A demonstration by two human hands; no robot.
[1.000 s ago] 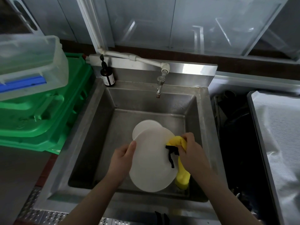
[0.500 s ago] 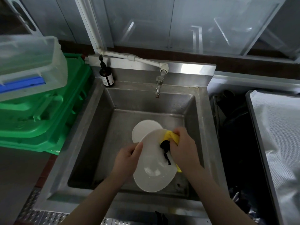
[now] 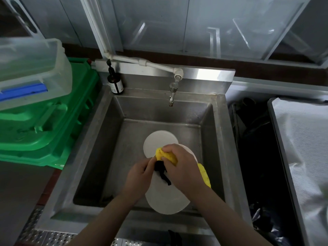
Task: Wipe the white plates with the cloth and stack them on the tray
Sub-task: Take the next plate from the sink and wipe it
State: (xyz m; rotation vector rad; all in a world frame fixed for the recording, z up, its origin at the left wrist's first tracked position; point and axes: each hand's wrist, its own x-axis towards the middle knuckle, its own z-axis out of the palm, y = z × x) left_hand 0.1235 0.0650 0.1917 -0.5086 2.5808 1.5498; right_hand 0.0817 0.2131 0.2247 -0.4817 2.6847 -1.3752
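A steel sink point(image 3: 110, 139) sits below a row of glass panels point(image 3: 195, 29), with a white pipe point(image 3: 142, 61) leading to a tap point(image 3: 172, 94) over the back wall of the basin. A dark bottle point(image 3: 115, 84) stands on the sink's back left corner. Left of the sink, green crates point(image 3: 44, 125) are stacked, and a clear bin point(image 3: 30, 71) with a blue strip rests on top of them. Right of the sink is a dark gap, then a tray point(image 3: 273, 132) lined with a pale sheet.

Over the basin, the left hand point(image 3: 140, 176) grips the left edge of a white plate point(image 3: 165, 199), fingers curled around the rim. The plate is tilted, its lower edge near the front wall of the sink. The right hand point(image 3: 182, 167) is closed around a yellow cloth point(image 3: 168, 155) and presses it against the plate's upper face. One end of the cloth shows past the knuckles; another hangs out beside the wrist. A black tag on the cloth lies on the plate between the two hands.

A second plate point(image 3: 156, 141) lies flat on the basin floor, just behind the held plate and partly hidden by it.
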